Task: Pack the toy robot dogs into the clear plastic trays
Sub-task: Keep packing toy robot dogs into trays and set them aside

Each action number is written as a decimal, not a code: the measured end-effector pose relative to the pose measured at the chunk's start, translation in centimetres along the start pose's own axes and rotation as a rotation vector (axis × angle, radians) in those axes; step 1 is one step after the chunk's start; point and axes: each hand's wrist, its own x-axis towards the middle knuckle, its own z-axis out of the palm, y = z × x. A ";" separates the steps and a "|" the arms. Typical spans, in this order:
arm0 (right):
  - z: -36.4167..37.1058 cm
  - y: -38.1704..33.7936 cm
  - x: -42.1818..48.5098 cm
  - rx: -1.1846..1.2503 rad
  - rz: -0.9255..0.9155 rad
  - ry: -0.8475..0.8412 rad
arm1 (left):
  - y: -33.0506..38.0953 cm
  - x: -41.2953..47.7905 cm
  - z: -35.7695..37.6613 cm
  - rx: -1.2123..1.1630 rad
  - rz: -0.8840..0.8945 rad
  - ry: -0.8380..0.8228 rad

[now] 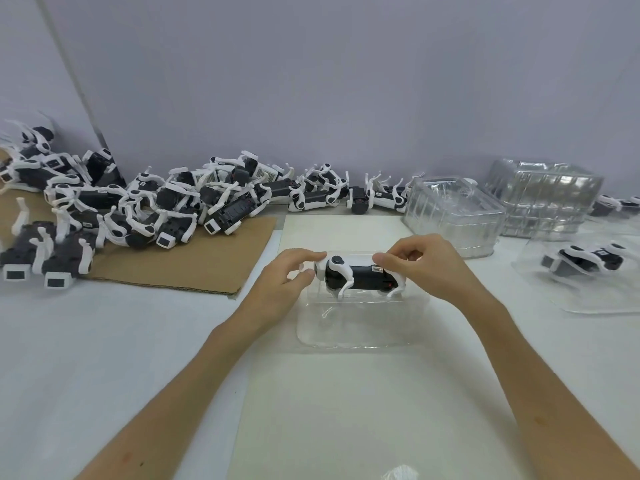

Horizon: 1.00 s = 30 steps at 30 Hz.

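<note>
The left hand (291, 275) pinched the head end of the black-and-white plastic toy robot dog (360, 275). The dog lay lengthwise left to right over the far part of the shallow clear plastic tray (346, 334) on the white surface (104, 341). The right hand (426, 268) gripped its tail end with curled fingers. Both hands were equally near.

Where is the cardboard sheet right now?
In the head view, the cardboard sheet lies left of the left hand, partly under the pile of toy dogs.

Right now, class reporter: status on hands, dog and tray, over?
Left hand pinches toy robot dog at head end, right hand at rear. Dog over clear tray, seating unclear. Nothing blocking.
</note>
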 end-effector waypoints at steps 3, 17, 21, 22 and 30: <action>0.5 0.0 0.0 -0.124 -0.010 -0.011 | -0.1 -0.1 0.1 0.103 -0.019 -0.020; 0.6 1.5 0.5 0.007 0.384 -0.254 | -1.2 0.5 -0.8 0.073 -0.287 0.131; 1.1 0.3 0.1 0.291 0.180 -0.231 | -0.3 0.4 -1.0 -0.241 -0.197 0.132; 1.0 0.1 0.0 0.332 0.128 -0.211 | -0.1 0.4 -1.1 -0.274 -0.182 0.119; 1.4 -0.4 0.0 0.358 0.000 -0.098 | -0.8 0.3 -0.7 -0.243 -0.025 0.143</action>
